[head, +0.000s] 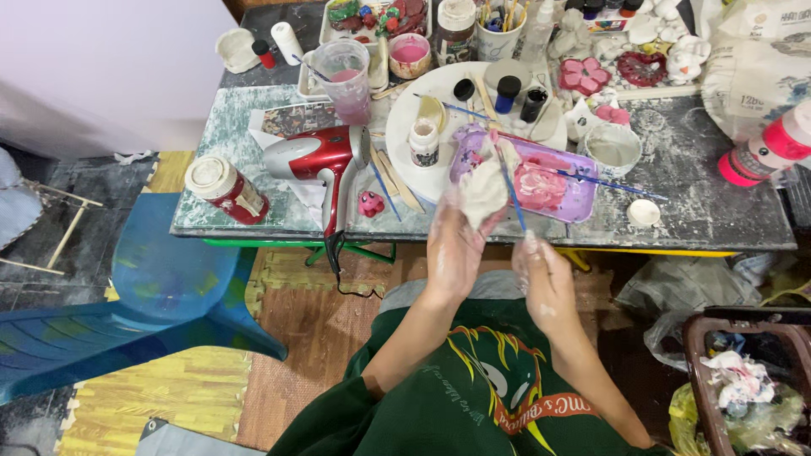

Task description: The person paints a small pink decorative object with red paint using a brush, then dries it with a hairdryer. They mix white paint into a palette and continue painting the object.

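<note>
My left hand (454,251) is closed around a lumpy white plaster figure (483,192), held up just in front of the table's near edge. My right hand (545,279) grips a thin blue-handled paintbrush (509,184) whose upper end rises past the figure's right side. Both hands are smeared with white. Right behind them on the table lies a purple tray (571,207) holding pink paint.
The marbled table (693,190) carries a red hair dryer (317,156), a red-labelled jar (226,187), a cup of pink water (346,74), a round white plate (443,89) with small paint bottles, and plaster pieces. A blue plastic chair (160,287) stands left; a basket (743,371) of rubbish right.
</note>
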